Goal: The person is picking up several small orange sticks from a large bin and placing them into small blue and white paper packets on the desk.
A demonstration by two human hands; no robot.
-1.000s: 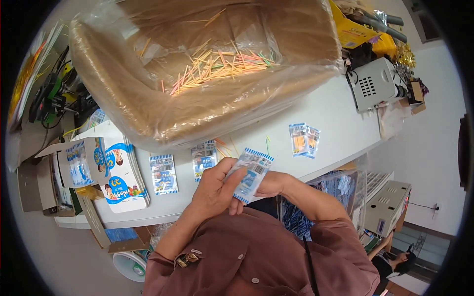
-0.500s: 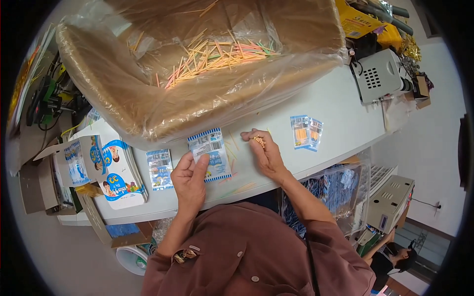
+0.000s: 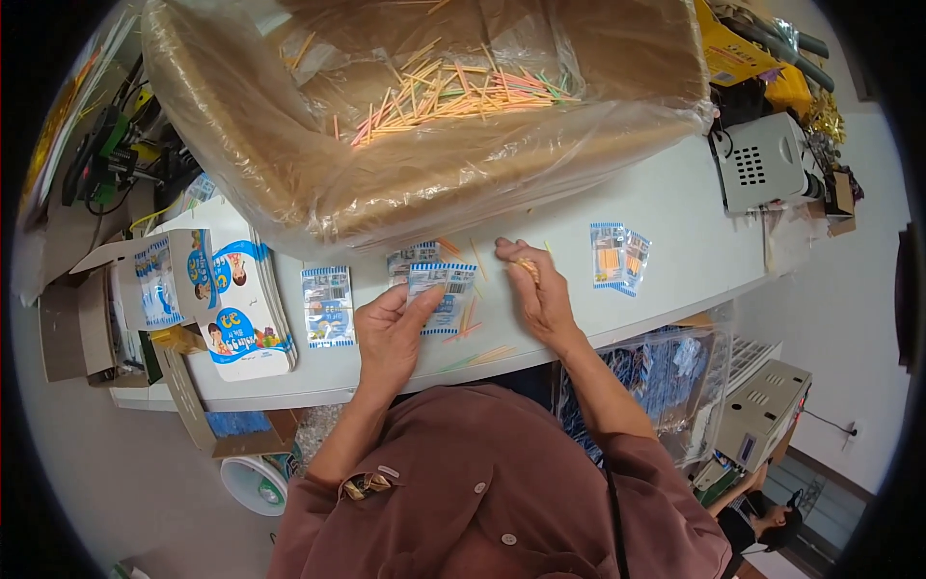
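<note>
Between thumb and fingers, my left hand (image 3: 388,338) grips a small blue-and-white sachet (image 3: 453,289) with striped ends. A second sachet (image 3: 403,262) lies partly hidden behind it. My right hand (image 3: 546,307) is curled around a bundle of thin yellowish sticks (image 3: 527,267), just right of the held sachet. Loose coloured sticks (image 3: 479,359) are scattered on the white table between and in front of my hands. Another sachet (image 3: 328,307) rests left of my left hand. Two overlapping sachets (image 3: 609,259), showing orange sticks inside, lie right of my right hand.
A large box lined with clear plastic (image 3: 444,207) stands at the back, holding many coloured sticks (image 3: 453,101). Printed white cartons (image 3: 246,323) are at left. A grey machine (image 3: 762,159) sits at far right. A clear bin (image 3: 666,376) stands beside the table edge; another person (image 3: 757,521) is at lower right.
The view has shifted. The sachet in my left hand is closer to me, and a second one now shows behind it. My right hand has turned, hiding more of the stick ends.
</note>
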